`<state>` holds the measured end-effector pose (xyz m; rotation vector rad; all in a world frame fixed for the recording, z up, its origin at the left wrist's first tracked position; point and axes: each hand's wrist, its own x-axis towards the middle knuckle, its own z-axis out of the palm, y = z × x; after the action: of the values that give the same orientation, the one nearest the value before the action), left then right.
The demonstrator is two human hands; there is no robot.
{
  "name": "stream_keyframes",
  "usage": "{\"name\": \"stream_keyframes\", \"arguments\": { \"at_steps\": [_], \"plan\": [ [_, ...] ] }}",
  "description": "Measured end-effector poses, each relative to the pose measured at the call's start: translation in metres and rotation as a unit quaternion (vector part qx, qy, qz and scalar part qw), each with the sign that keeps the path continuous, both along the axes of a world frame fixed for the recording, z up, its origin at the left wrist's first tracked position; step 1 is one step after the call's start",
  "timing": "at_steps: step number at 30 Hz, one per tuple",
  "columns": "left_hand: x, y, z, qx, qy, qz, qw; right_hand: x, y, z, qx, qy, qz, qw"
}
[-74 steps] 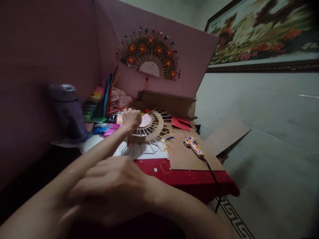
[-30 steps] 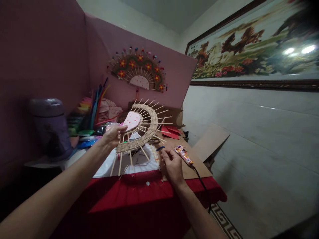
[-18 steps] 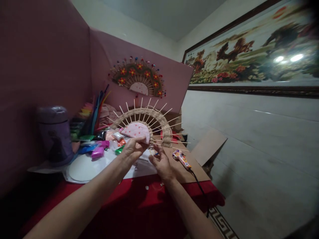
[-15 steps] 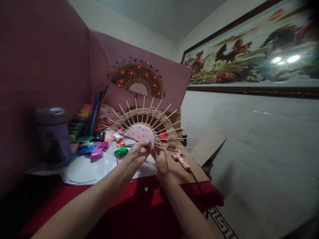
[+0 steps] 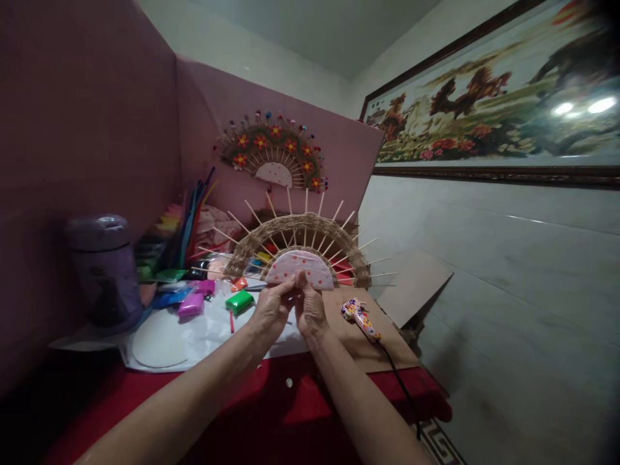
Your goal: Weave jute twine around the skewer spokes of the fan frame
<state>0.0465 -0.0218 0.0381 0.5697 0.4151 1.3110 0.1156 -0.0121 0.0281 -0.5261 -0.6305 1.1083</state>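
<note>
Both hands hold up a half-round fan (image 5: 301, 226) made of thin wooden sticks, a woven brown twine band and a pink dotted cloth centre. My left hand (image 5: 277, 303) pinches the lower edge of the cloth part. Beside it, nearly touching, my right hand (image 5: 310, 309) grips the same edge with its thumb on the cloth. The stick ends fan outward above and to both sides. Farther back, a finished-looking fan (image 5: 276, 152) with orange flowers and bead-tipped sticks rests against a pink board.
A flowered glue gun (image 5: 361, 318) with a black cord lies on cardboard (image 5: 392, 349) at right. Left are a purple bottle (image 5: 104, 274), a white disc (image 5: 159, 339), a green clay packet (image 5: 239, 301) and several other coloured packets. A red cloth (image 5: 232, 413) covers the table.
The held fan has turned so that its straight edge lies nearly level. It sits slightly farther right in view, and both hands keep hold of it.
</note>
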Motion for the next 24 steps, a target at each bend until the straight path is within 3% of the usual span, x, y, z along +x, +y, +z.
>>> {"name": "stream_keyframes", "arguments": {
  "at_steps": [3,7,10,12,17,19,24],
  "plan": [
    [0.001,-0.004,-0.012,0.05,0.088,0.015,0.995,0.009,0.008,0.009,-0.02,0.014,0.026,0.999],
    [-0.021,0.001,-0.038,-0.01,0.221,-0.03,0.975,0.049,0.016,0.023,-0.029,0.046,0.063,0.997],
    [-0.043,0.015,-0.044,-0.058,0.267,-0.003,0.962,0.072,0.018,0.021,-0.044,0.079,0.067,0.994],
    [-0.056,0.026,-0.036,-0.058,0.275,0.077,0.957,0.076,0.019,0.013,-0.061,0.072,0.074,0.993],
    [-0.072,0.055,0.009,0.12,0.258,0.208,0.936,0.067,0.019,-0.002,-0.072,0.042,0.087,0.993],
    [-0.071,0.062,0.021,0.174,0.217,0.181,0.943,0.063,0.018,-0.005,-0.086,0.029,0.093,0.992],
    [-0.061,0.064,0.026,0.208,0.142,-0.012,0.968,0.061,0.018,-0.008,-0.107,0.019,0.08,0.991]
  ]
}}
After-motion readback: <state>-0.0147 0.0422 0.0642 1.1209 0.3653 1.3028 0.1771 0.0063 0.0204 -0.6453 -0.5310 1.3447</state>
